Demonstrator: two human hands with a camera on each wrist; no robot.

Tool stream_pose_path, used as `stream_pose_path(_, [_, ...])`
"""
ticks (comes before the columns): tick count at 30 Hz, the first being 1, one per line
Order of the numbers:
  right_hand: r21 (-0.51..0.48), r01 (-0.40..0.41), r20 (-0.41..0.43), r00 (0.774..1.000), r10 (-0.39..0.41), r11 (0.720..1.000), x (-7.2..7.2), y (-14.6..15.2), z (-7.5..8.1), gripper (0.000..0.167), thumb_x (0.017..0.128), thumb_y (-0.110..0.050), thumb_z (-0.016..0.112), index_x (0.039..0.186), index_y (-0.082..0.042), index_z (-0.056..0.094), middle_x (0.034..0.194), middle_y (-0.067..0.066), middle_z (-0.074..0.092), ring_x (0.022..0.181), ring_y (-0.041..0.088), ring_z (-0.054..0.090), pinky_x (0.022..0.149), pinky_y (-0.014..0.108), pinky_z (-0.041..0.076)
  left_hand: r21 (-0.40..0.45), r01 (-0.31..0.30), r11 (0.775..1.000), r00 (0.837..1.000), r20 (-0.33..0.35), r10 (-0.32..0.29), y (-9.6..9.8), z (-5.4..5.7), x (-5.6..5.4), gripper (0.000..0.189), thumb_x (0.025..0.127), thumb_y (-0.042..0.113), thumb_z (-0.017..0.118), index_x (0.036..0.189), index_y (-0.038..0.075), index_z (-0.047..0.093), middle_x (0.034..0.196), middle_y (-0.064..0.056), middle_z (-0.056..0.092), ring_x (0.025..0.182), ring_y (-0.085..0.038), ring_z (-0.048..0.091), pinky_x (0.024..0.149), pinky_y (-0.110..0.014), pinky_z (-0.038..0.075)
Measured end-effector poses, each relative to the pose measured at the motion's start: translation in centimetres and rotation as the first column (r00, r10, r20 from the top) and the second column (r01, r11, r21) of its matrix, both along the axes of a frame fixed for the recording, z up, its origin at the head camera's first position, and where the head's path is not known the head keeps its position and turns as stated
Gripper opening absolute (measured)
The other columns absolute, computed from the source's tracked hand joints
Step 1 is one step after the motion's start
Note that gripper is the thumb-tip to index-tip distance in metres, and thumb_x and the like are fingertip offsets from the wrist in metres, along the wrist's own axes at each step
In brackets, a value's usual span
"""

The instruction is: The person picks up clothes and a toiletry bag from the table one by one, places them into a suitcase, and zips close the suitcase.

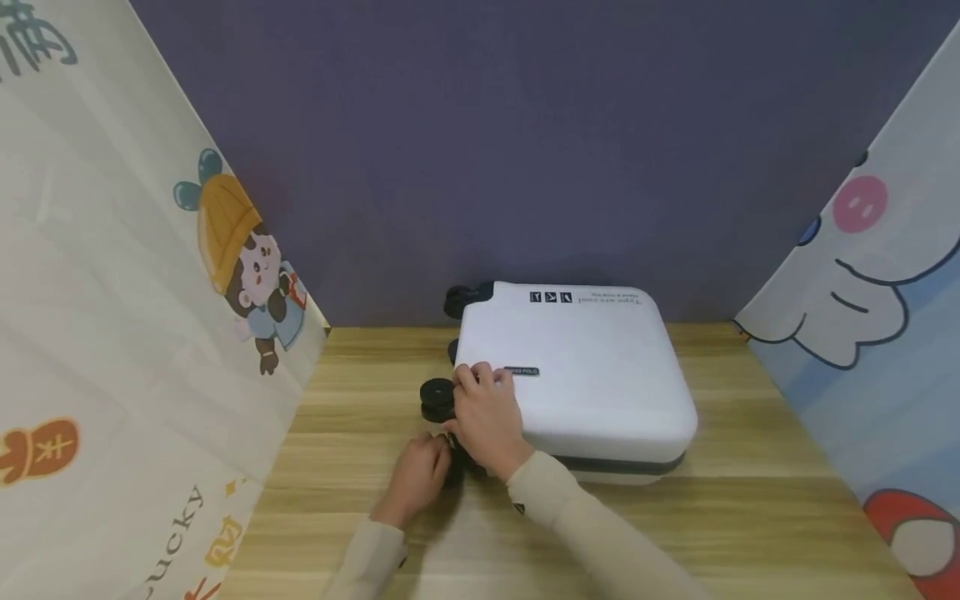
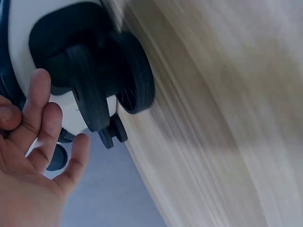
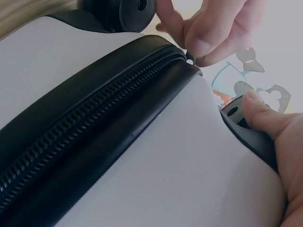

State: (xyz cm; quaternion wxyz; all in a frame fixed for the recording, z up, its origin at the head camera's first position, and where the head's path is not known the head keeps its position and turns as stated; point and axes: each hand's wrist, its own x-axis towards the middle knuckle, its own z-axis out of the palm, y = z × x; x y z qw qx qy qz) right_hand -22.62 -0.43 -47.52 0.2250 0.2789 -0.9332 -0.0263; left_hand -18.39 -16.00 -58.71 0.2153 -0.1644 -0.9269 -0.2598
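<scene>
A white hard-shell suitcase [image 1: 577, 358] lies flat on the wooden table, its black wheels at the left end. With my left hand [image 1: 420, 473] I pinch a small zipper pull [image 3: 190, 57] at the near wheel-end corner. The black zipper [image 3: 94, 99] runs along the suitcase's side, its teeth meshed on the stretch in the right wrist view. My right hand [image 1: 489, 421] grips the same corner, fingers bent on the top shell and thumb [image 3: 265, 111] by a wheel mount. Beside that hand stands a black double wheel [image 1: 437, 400].
Wooden tabletop [image 1: 360, 367] extends around the suitcase. A dark purple-grey wall [image 1: 525, 150] rises close behind it. Cartoon-printed sheets flank the table, one on the left [image 1: 112, 250] and one on the right [image 1: 900, 400].
</scene>
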Motion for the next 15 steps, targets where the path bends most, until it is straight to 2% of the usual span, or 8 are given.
stream_pose_path(5, [0.012,0.014,-0.011,1.000,-0.014,1.000,-0.1,0.1,0.0,0.064,0.080,-0.071,0.073,0.108,-0.014,0.076,0.123,-0.004,0.051,0.117,0.022,0.048,0.091,0.046,0.044,-0.059,0.020,0.998,1.000,0.025,-0.019,0.7,0.2,1.1,0.031,0.097,0.008,0.062,0.071,0.018,0.049,0.069,0.007,0.044,0.063,-0.009,0.042,0.058,-0.026,0.037])
stream_pose_path(15, [-0.002,0.006,-0.010,1.000,-0.006,1.000,-0.1,0.0,0.0,0.064,0.079,-0.070,0.075,0.112,-0.014,0.076,0.122,-0.004,0.053,0.116,0.022,0.048,0.092,0.046,0.044,-0.111,0.036,0.993,0.999,-0.008,-0.037,1.9,0.6,2.5,0.032,0.093,0.006,0.067,0.069,0.017,0.050,0.067,0.006,0.047,0.065,-0.014,0.049,0.061,-0.032,0.043])
